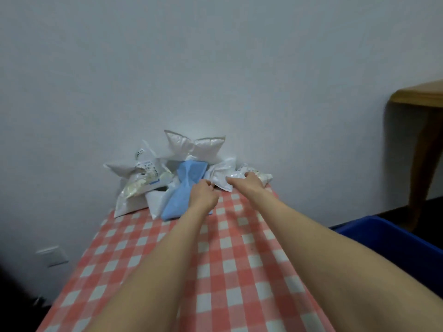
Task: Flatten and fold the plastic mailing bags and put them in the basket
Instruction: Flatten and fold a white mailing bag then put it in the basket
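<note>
Take one bag from the heap at a time. Draw it onto the bare counter point(215, 259) nearer than the blue bag point(182, 195), press the air out towards the open end, then fold.

Both arms reach fully forward. The left grip point(203, 195) curls closed on the blue bag's right edge. The right grip point(247, 182), just right of the blue bag, lies over a white bag point(221, 177) with the thumb spread; whether it clamps cannot be told. The basket point(388, 238) stands right of the blue bag and nearer.
</note>
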### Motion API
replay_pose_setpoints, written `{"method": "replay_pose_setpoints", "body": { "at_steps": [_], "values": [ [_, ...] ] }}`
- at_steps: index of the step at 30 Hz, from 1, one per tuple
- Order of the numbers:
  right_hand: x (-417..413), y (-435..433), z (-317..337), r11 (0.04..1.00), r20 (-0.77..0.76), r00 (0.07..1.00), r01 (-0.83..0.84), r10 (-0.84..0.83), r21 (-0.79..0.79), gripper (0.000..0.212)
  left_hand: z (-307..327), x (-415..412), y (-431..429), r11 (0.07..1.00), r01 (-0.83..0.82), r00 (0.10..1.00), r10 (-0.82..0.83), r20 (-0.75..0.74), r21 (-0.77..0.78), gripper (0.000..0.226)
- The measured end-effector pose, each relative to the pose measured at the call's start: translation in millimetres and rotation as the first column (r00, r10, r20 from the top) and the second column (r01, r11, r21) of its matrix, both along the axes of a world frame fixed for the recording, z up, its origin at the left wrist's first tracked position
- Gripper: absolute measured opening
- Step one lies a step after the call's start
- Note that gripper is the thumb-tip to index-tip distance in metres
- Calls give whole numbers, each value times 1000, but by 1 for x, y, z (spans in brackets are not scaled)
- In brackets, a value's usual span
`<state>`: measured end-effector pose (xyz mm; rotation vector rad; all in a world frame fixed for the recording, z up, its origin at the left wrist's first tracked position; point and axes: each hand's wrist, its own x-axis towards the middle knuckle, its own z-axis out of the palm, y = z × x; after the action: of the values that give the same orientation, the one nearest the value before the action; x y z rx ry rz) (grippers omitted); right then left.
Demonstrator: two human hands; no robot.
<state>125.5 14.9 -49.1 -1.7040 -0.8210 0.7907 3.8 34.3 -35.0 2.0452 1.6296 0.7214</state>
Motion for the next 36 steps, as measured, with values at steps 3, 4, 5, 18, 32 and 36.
{"method": "replay_pose_setpoints", "body": {
  "at_steps": [3, 4, 5, 18, 32, 36],
  "values": [
    [1, 26, 9, 998, 46, 999, -27, 25, 50, 54, 15, -10, 24, 999, -32, 999, 32, 8, 12, 44],
    [2, 35, 12, 997, 38, 999, -29, 26, 66, 42, 21, -12, 33, 999, -38, 999, 38, 11, 27, 45],
    [2, 44, 15, 996, 16, 1000, -27, 25, 89, 33, 27, -15, 41, 998, -51, 999, 50, 17, 44, 46],
    [18, 162, 56, 987, -146, 989, 32, -9, 160, 71, 86, -29, 167, 942, -315, 925, 276, 261, 118, 75],
    [22, 185, 61, 925, -356, 934, 102, 37, 365, 48, 99, -24, 185, 859, -411, 815, 196, 546, 306, 24],
    [28, 150, 71, 923, -393, 919, 146, 7, 357, 30, 109, -19, 151, 882, -348, 791, 94, 604, 317, 27]
  ]
}}
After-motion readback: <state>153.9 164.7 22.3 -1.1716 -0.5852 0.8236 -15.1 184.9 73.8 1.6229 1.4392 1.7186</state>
